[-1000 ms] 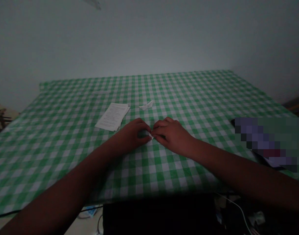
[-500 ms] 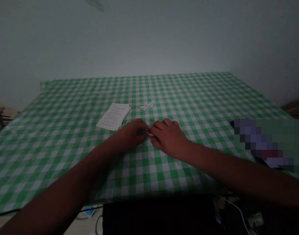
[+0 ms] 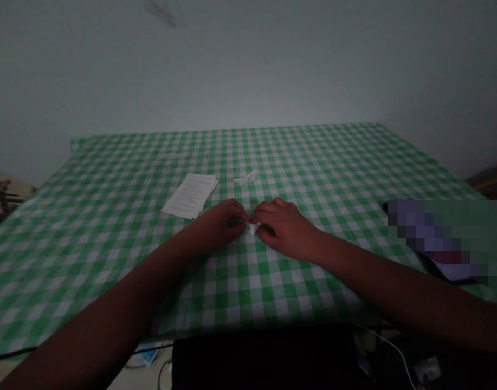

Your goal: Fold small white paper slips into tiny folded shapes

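My left hand (image 3: 219,223) and my right hand (image 3: 286,226) meet fingertip to fingertip in the middle of a table under a green and white checked cloth (image 3: 110,227). Between the pinched fingers of both hands sits a small piece of white folded paper (image 3: 253,227), mostly hidden by the fingers. Both hands rest low on the cloth. A second small folded white paper (image 3: 245,177) lies further back, apart from the hands.
A stack of printed white sheets (image 3: 190,194) lies behind and left of my left hand. A dark flat object (image 3: 443,238), partly blurred out, lies at the right edge. White wall stands behind the table. Cables (image 3: 388,346) hang below the near edge.
Both hands stayed together on the small paper, with the fingers shifting slightly. A little more of the white paper shows between them now. The view has dropped a little.
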### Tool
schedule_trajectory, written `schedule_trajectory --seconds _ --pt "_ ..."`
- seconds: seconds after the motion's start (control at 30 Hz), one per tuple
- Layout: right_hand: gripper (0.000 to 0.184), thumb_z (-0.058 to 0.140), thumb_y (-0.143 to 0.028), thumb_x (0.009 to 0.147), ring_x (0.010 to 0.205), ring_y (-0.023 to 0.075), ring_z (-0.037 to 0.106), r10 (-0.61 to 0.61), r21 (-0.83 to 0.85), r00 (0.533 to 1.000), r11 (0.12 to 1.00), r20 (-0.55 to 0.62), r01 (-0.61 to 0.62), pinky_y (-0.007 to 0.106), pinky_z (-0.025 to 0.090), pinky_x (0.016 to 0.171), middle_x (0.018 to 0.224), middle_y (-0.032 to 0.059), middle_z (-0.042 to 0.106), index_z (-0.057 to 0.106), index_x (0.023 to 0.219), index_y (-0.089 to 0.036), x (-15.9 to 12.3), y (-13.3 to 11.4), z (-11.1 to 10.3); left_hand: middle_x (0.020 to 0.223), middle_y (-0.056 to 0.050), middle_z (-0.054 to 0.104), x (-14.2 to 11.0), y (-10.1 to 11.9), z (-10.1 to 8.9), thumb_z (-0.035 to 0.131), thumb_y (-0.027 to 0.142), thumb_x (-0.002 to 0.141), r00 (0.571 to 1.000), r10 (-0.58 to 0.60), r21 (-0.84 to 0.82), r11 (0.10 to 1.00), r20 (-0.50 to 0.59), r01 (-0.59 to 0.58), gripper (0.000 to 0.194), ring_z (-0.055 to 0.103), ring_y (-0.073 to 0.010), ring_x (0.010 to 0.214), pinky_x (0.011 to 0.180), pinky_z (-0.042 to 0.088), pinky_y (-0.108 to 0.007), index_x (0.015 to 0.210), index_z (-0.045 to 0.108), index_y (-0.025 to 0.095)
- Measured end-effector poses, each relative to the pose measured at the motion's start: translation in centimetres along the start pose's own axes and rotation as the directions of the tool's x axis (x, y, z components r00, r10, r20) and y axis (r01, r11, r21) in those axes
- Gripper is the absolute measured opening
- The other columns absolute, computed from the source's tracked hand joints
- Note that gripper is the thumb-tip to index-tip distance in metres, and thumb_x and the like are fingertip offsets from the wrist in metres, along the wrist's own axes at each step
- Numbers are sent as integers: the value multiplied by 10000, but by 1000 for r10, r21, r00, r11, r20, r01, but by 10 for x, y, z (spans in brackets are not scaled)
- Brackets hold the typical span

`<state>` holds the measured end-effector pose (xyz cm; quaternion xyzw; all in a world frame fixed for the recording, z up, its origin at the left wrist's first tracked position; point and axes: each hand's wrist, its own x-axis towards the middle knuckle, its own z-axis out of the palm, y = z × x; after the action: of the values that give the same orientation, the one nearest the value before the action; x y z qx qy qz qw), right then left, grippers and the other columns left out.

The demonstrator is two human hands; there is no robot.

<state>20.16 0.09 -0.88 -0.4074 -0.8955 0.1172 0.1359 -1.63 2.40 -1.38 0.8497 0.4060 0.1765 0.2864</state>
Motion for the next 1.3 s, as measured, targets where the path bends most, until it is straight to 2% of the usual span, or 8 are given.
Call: schedule_trajectory --seconds 0.17,0.33,0.5,0.83,0.97,1.1,1.2,1.3 --pt "224 542 -342 919 1017 245 485 26 -2 999 1000 -30 -26 362 312 770 1107 39 632 643 1083 -229 -1 -1 5 1051 -35 588 -1 -1 1 598 250 861 1000 23 -10 1000 -10 -23 160 610 -172 971 932 481 -345 998 674 217" --pt "229 544 -377 916 1018 255 485 55 -86 997 995 -54 -59 371 302 759 1099 35 632 632 1071 -234 0 -8 8 1037 -39 598 2 3 1 623 257 837 1000 -7 -29 1000 -23 7 130 609 -176 961 930 476 -346 942 681 206" --pt "248 543 -389 918 1028 262 477 67 -161 996 984 -59 -75 373 294 747 1112 44 626 615 1094 -230 -1 -12 9 1024 -34 605 3 6 2 626 250 827 998 -56 -27 998 -13 56 96 604 -176 942 914 476 -345 900 675 211" --pt "319 484 -430 960 1005 283 467 70 -249 995 965 -73 -86 403 293 753 1123 80 627 602 1179 -230 1 -19 13 1033 -34 601 4 0 3 628 288 843 999 -47 4 999 -6 47 91 592 -192 978 932 469 -362 886 656 213" --pt "290 485 -417 971 990 258 467 39 -149 997 988 -72 -50 375 300 755 1089 71 624 627 1139 -228 3 -10 11 1030 -38 597 2 -1 1 599 283 863 1000 -19 0 1000 11 19 108 600 -184 963 922 478 -354 919 651 206" --pt "236 473 -311 986 937 201 495 -73 37 997 997 -21 74 337 319 771 1020 52 624 682 986 -201 6 8 6 1051 -43 588 -2 5 -1 569 273 881 1000 29 17 999 1 -29 153 597 -174 969 914 482 -343 1000 639 208" --pt "177 552 -243 934 956 200 505 -110 67 994 992 -24 111 333 328 788 1051 53 632 697 1028 -207 5 15 4 1017 -47 590 -2 12 1 602 303 867 1000 18 63 998 -21 -16 148 589 -182 955 899 482 -354 970 637 203" --pt "178 575 -245 916 982 215 507 -90 42 996 995 -16 91 337 335 791 1075 53 642 704 1035 -211 4 13 3 1012 -52 590 0 15 3 662 334 831 1000 1 98 995 -32 2 176 583 -202 974 918 473 -380 946 634 203"
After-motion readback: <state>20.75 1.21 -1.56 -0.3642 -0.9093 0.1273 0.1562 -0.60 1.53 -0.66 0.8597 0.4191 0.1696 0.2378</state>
